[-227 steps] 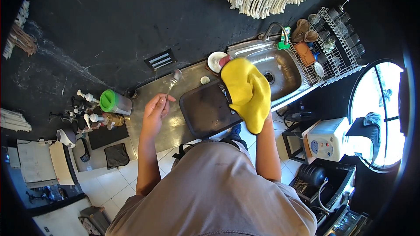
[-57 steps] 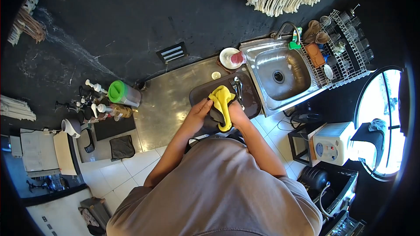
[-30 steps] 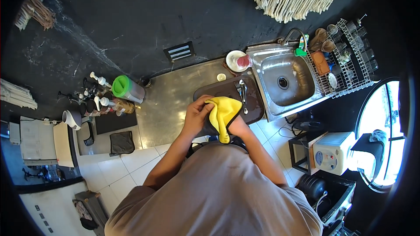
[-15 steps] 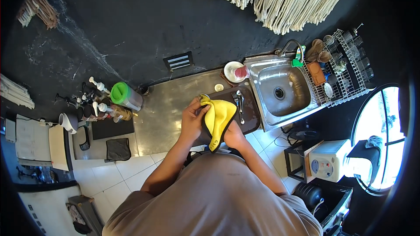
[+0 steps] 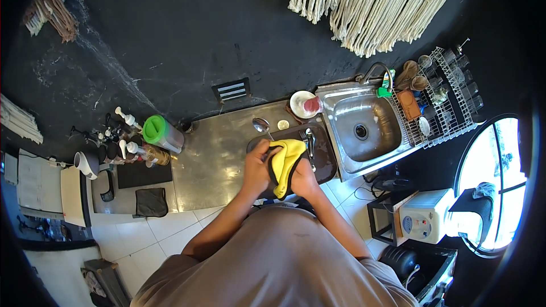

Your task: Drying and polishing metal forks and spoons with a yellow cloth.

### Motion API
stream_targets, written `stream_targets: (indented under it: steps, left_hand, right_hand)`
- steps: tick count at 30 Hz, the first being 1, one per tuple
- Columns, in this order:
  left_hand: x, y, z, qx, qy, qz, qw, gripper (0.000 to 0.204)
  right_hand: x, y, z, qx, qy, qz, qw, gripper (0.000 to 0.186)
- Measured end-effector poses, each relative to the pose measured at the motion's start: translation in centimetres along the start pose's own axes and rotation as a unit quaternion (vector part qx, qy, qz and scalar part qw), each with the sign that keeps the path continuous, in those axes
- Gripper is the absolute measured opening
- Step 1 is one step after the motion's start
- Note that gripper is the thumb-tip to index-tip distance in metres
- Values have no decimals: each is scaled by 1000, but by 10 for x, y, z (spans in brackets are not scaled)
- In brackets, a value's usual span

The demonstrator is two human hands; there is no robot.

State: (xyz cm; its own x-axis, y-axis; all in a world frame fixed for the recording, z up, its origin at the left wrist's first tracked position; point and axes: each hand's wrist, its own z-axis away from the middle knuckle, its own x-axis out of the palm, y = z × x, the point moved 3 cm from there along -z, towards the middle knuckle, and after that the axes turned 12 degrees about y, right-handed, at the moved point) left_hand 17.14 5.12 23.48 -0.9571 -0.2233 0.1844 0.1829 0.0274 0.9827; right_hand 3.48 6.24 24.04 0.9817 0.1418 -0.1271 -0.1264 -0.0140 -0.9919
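Note:
A yellow cloth with black edging (image 5: 287, 159) is bunched between my two hands over the brown tray (image 5: 327, 162). My left hand (image 5: 257, 169) is closed on the cloth's left side, thumb and fingers pinching its upper edge. From the other side my right hand (image 5: 304, 179) grips the cloth, its fingers mostly hidden beneath the folds. A metal spoon (image 5: 261, 125) sticks out past the cloth, bowl up and away from me; its handle runs down into the folds, so which hand bears it is hidden. Other cutlery (image 5: 310, 141) lies in the tray, just beyond the cloth.
Right of the tray is a steel sink (image 5: 367, 148) with a curved faucet (image 5: 375, 67). A wire dish rack (image 5: 452, 105) with glasses stands beyond it. A white bowl (image 5: 301, 105) and lemon half (image 5: 282, 124) sit behind the tray. A green-lidded container (image 5: 163, 133) and pump bottles stand left.
The spoon's bowl, covered by the cloth before, now shows beyond it. The cloth is gathered smaller, and my left hand has shifted slightly toward me and right.

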Motion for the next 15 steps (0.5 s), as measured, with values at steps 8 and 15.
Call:
stream_targets:
  steps: [8, 15]
  left_hand:
    - [-1, 5, -15, -22, 18, 47, 998, 9]
    - [2, -17, -9, -26, -55, -41, 997, 16]
  right_hand:
    - [0, 17, 7, 38, -10, -88, 995, 25]
    - [-3, 33, 1, -3, 85, -72, 994, 27]
